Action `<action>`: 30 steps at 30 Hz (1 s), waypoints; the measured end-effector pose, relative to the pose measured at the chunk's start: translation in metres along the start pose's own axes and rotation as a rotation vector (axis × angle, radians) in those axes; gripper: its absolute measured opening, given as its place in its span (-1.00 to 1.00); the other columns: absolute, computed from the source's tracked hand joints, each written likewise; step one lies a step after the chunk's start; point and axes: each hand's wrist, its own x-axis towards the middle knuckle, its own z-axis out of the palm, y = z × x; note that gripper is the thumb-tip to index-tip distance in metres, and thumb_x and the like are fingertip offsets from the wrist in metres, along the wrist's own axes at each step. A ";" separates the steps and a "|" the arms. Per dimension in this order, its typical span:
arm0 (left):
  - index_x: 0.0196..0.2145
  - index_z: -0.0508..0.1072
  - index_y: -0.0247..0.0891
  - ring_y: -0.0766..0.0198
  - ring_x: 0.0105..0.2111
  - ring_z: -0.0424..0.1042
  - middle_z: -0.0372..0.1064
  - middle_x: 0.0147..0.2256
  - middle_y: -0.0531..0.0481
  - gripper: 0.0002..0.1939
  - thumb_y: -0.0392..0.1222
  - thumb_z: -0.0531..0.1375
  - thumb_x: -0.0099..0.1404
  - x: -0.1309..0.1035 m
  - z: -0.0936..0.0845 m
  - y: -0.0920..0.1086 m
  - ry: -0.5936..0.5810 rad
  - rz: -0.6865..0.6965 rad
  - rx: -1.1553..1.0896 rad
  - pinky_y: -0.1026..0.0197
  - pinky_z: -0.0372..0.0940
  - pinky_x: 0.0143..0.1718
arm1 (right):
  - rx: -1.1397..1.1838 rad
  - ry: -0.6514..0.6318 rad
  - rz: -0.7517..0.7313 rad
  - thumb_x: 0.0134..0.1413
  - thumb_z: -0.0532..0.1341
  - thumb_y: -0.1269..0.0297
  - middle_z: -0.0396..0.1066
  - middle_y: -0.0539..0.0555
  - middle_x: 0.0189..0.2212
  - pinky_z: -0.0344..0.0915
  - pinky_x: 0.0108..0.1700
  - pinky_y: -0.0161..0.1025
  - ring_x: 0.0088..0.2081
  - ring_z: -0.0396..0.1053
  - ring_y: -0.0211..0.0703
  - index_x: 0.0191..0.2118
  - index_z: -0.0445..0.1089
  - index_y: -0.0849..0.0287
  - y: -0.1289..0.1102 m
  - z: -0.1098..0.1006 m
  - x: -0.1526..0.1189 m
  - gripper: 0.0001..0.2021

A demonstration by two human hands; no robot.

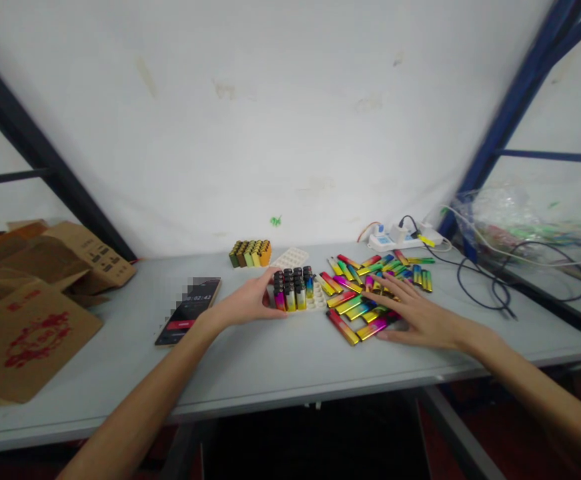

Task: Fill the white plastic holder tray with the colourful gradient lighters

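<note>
My left hand (248, 299) is curved around the left side of a white lighter tray (316, 300), thumb at the front and fingers behind. Several shiny lighters (290, 297) with black tops stand upright in rows in the tray's left part, while holes show at its right. My right hand (413, 313) lies with fingers spread over a pile of loose lighters (353, 303), coloured in gold, red, green, blue and purple metallic shades. Its fingers cover some of the pile, and no lighter is visibly gripped.
Behind the tray are a block of upright gold lighters (250, 253) and another white tray (290, 258). A phone (190, 310) and brown paper bags (35, 333) lie left. A power strip (395, 239), dark cable (490, 303) and clear plastic bag (500, 217) are at right.
</note>
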 end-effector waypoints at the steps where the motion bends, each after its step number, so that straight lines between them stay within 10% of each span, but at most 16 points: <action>1: 0.27 0.14 -0.21 0.10 -0.35 0.49 0.50 -0.22 -0.05 -0.10 0.16 0.41 0.12 0.000 0.000 0.000 0.002 0.005 0.004 0.17 0.34 -0.35 | -0.005 0.019 -0.015 0.21 0.20 -0.29 -0.08 0.25 0.49 -0.02 0.34 0.52 0.46 -0.15 0.51 0.49 0.03 -0.15 0.001 0.005 0.003 -0.18; 20: 0.26 0.16 -0.20 0.07 -0.33 0.50 0.51 -0.12 -0.10 -0.10 0.15 0.42 0.11 0.000 0.000 -0.004 0.018 0.036 0.005 0.13 0.38 -0.33 | -0.031 0.217 -0.327 0.50 -0.05 0.03 0.47 0.28 -0.09 0.38 0.06 0.01 -0.06 0.45 0.06 -0.01 0.54 0.21 0.001 0.003 0.079 -0.52; 30: 0.26 0.17 -0.18 0.08 -0.27 0.51 0.50 -0.08 -0.10 -0.11 0.13 0.43 0.10 0.000 0.002 -0.006 0.023 0.059 -0.040 0.14 0.37 -0.27 | 0.537 0.196 -0.021 0.45 -0.07 -0.13 0.25 -0.06 -0.57 0.18 -0.39 -0.27 -0.51 0.22 -0.21 -0.31 0.30 0.13 -0.009 -0.036 0.130 -0.53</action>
